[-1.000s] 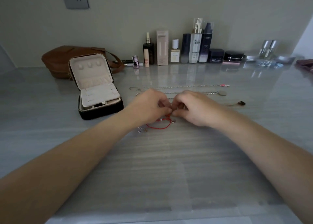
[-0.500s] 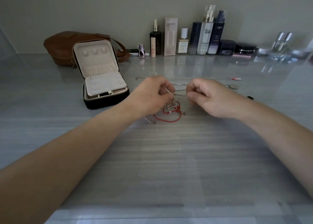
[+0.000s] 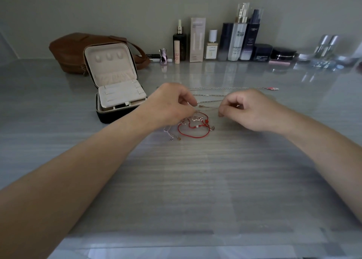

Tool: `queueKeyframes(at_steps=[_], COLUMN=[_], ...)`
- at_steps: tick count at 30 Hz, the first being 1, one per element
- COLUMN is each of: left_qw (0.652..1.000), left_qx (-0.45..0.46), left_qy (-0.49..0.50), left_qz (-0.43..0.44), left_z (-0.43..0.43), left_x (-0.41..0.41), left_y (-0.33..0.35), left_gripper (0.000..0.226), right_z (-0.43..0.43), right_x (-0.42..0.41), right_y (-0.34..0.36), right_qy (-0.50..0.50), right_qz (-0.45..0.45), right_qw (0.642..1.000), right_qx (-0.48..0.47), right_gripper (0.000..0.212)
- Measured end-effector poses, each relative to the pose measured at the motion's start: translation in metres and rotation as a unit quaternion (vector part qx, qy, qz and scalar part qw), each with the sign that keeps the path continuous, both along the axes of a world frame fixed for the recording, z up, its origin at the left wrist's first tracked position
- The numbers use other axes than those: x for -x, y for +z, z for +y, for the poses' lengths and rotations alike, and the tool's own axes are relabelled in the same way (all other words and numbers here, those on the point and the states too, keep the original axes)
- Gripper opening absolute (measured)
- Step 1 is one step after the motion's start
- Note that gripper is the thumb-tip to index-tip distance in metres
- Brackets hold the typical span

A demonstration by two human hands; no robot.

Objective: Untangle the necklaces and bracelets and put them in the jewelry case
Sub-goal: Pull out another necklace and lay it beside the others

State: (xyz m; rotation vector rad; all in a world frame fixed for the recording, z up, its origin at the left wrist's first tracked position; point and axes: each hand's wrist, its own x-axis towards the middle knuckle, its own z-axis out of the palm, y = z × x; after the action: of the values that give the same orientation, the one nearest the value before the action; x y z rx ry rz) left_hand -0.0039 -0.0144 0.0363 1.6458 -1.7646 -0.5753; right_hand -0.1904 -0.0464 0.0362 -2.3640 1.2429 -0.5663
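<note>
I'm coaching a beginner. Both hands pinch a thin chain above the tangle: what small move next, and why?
Probably ease the right hand rightward, left hand steady: the chain stretches between them, and its left end seems to run into the tangle by the red bracelet, so a gentle pull may free it.

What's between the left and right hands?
Head view: a thin chain spans the gap from left hand to right hand, both pinching it. The red cord bracelet lies just nearer, on the table.

Right hand (image 3: 249, 111) farther from left hand (image 3: 172, 106)
</note>
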Motion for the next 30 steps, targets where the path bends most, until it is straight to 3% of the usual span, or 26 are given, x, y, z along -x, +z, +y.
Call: queueKeyframes(at_steps=[8,14,17,22,26,30], left_qw=[0.998,0.987,0.986,0.979,0.939,0.933], left_qx=[-0.023,-0.069,-0.080,0.011,-0.032,-0.096], left_qy=[0.020,0.031,0.016,-0.105,-0.183,-0.205], left_qz=[-0.060,-0.145,-0.148,-0.174,-0.289,-0.281], left_z=[0.001,0.003,0.005,0.009,0.013,0.022], left_x=[-0.005,-0.007,-0.011,0.006,0.015,0.000], left_y=[0.004,0.007,0.008,0.003,-0.003,0.016], left_gripper=[0.016,0.017,0.018,0.042,0.039,0.031], right_z=[0.000,0.001,-0.002,-0.002,0.000,0.001], right_x=[0.002,0.008,0.010,0.009,0.009,0.011], right_y=[0.005,0.011,0.012,0.010,0.010,0.012], right_qy=[-0.018,-0.040,-0.060,-0.060,-0.053,-0.029], right_qz=[-0.103,-0.143,-0.161,-0.160,-0.165,-0.158], right_qw=[0.995,0.989,0.985,0.985,0.985,0.987], right_qx=[0.000,-0.006,-0.003,0.001,0.003,-0.005], right_gripper=[0.017,0.014,0.015,0.016,0.015,0.014])
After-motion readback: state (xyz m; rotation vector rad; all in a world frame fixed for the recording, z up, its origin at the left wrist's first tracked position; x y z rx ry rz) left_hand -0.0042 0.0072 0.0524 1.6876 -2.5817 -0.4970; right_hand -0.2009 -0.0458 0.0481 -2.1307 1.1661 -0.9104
